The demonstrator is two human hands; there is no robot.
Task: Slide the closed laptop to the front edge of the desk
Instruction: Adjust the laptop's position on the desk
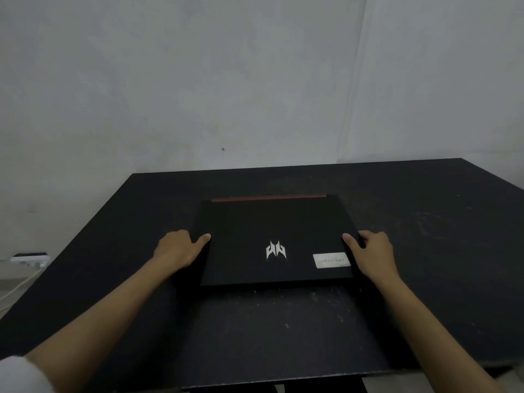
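Note:
A closed black laptop [272, 228] lies flat in the middle of the dark desk [283, 330]. It has a white logo on the lid, a red strip along its far edge and a white label near its right front corner. My left hand [178, 248] grips the laptop's left edge, thumb on the lid. On the opposite side, my right hand [371, 253] holds the right edge the same way. A band of bare desk lies between the laptop and the front edge.
A pale wall rises right behind the desk. On the floor to the left sits a white power strip [29, 258] with a cable [17, 287] trailing from it. The desk's front edge [283, 382] runs along the bottom of the view.

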